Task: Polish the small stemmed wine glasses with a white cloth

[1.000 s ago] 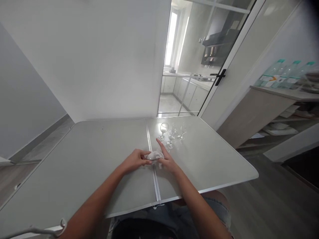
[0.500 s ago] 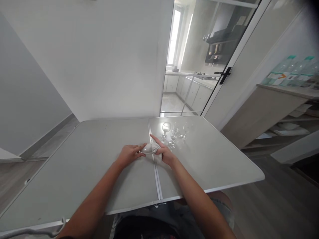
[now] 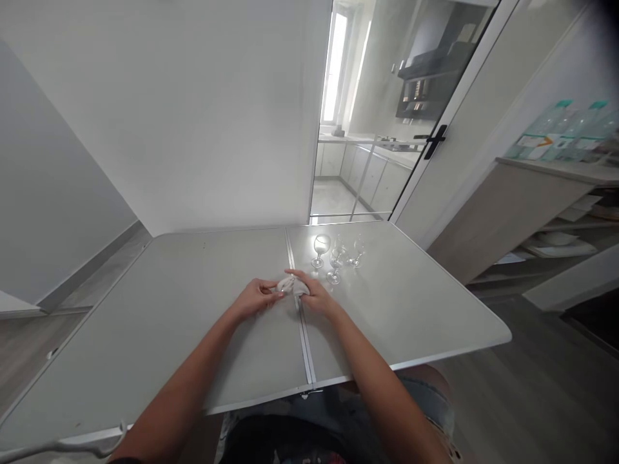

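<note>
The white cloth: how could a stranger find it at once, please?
On the pale grey table, find the silver metal seam. There, between left hand and right hand, is the crumpled white cloth, opaque, unlike the clear stemmed glasses beyond.

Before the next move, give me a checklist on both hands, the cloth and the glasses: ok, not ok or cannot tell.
1. Right hand on the cloth: ok, fingers curl around its right side.
2. Left hand grip: cannot tell; fingertips meet the cloth's left side.
3. Cloth contents: cannot tell; folds and fingers hide them.
4. Front two glasses upright: ok.
5. Glasses inside the table edge: ok.
</note>
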Demonstrator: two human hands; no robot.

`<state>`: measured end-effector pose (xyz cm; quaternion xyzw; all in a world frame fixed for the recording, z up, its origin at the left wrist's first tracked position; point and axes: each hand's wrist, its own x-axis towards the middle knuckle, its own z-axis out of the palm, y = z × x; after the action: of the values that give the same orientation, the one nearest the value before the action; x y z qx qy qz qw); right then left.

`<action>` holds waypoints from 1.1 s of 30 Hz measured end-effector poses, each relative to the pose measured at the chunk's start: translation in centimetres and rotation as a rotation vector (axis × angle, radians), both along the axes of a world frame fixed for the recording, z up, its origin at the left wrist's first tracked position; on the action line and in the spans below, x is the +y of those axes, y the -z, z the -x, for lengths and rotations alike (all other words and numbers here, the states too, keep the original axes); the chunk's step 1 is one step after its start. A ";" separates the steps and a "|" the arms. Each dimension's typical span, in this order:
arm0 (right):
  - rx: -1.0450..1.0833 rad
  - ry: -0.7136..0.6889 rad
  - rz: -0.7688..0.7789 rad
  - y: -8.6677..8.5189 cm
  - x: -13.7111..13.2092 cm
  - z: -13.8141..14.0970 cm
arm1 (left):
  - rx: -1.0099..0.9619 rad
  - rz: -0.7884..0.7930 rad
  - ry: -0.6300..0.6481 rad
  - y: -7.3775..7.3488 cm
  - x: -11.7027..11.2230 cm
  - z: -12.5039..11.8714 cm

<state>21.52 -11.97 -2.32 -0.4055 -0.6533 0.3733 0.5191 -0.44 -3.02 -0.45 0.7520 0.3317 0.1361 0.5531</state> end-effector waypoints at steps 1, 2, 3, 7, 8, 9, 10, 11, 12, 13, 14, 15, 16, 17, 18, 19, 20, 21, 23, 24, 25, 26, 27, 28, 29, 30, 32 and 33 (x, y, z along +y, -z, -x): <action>0.075 0.027 0.058 0.1 0.1 -0.1 | 0.008 -0.171 -0.057 0.4 -0.2 -0.3; 0.151 0.049 0.119 0.3 0.2 -0.2 | 0.030 -0.331 -0.110 0.8 -0.4 -0.7; 0.213 0.061 0.173 0.3 0.2 -0.4 | 0.056 -0.466 -0.154 1.1 -0.7 -1.0; 0.252 0.019 0.210 0.2 0.0 -1.2 | 0.051 -0.548 -0.173 1.3 -1.0 -1.8; 0.228 -0.001 0.179 0.2 -0.1 -1.3 | 0.026 -0.437 -0.136 1.0 -0.9 -1.8; 0.197 -0.024 0.141 0.2 -0.1 -1.3 | 0.004 -0.289 -0.085 0.8 -0.8 -1.7; 0.161 -0.053 0.103 0.2 -0.1 -1.2 | -0.007 -0.118 -0.028 0.5 -0.5 -1.5; 0.123 -0.084 0.069 0.3 -0.1 -1.1 | -0.003 0.053 0.025 0.2 -0.2 -1.2; 0.081 -0.110 0.041 0.4 0.0 -0.9 | 0.012 0.203 0.068 0.1 0.0 -0.9; 0.039 -0.124 0.023 0.5 0.1 -0.7 | 0.032 0.314 0.093 0.0 0.3 -0.6; -0.004 -0.123 0.012 0.6 0.1 -0.6 | 0.053 0.378 0.101 -0.1 0.5 -0.4; -0.042 -0.104 0.004 0.8 0.2 -0.5 | 0.069 0.391 0.099 -0.1 0.5 -0.2; -0.065 -0.071 -0.001 1.0 0.3 -0.4 | 0.074 0.347 0.089 0.0 0.5 -0.1; -0.067 -0.033 0.001 1.1 0.4 -0.3 | 0.071 0.243 0.071 0.1 0.4 -0.1; -0.044 -0.001 0.017 1.3 0.5 -0.3 | 0.068 0.089 0.045 0.3 0.2 -0.3; 0.004 0.028 0.049 1.3 0.6 -0.3 | 0.073 -0.097 0.011 0.5 0.0 -0.5; 0.073 0.054 0.094 1.4 0.6 -0.4 | 0.089 -0.290 -0.025 0.7 -0.3 -0.8; 0.155 0.078 0.150 1.3 0.6 -0.4 | 0.115 -0.463 -0.060 0.9 -0.6 -1.1; 0.311 0.108 0.255 1.0 0.6 -0.6 | 0.165 -0.688 -0.111 1.3 -1.2 -1.8; 0.362 0.114 0.284 0.7 0.5 -0.7 | 0.172 -0.728 -0.128 1.4 -1.4 -2.0; 0.386 0.109 0.297 0.5 0.5 -0.7 | 0.160 -0.722 -0.137 1.4 -1.5 -2.1; 0.380 0.091 0.299 0.2 0.4 -0.7 | 0.135 -0.668 -0.134 1.3 -1.5 -2.2; 0.352 0.065 0.298 0.1 0.4 -0.7 | 0.107 -0.561 -0.117 1.2 -1.5 -2.2; 0.310 0.036 0.295 0.0 0.4 -0.6 | 0.086 -0.408 -0.086 1.0 -1.4 -2.1; 0.264 0.005 0.292 0.1 0.4 -0.6 | 0.071 -0.224 -0.047 0.9 -1.2 -2.0; 0.220 -0.021 0.284 0.2 0.4 -0.4 | 0.058 -0.032 -0.008 0.8 -1.1 -1.9; 0.145 -0.030 0.225 0.7 0.6 -0.1 | 0.024 0.308 0.036 0.8 -0.6 -1.5; 0.111 -0.009 0.177 1.0 0.6 0.1 | 0.001 0.436 0.039 0.9 -0.4 -1.4</action>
<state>21.46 -11.32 -3.30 -0.4254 -0.5898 0.4539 0.5149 0.91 -3.41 -1.32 0.6211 0.3390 0.0502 0.7049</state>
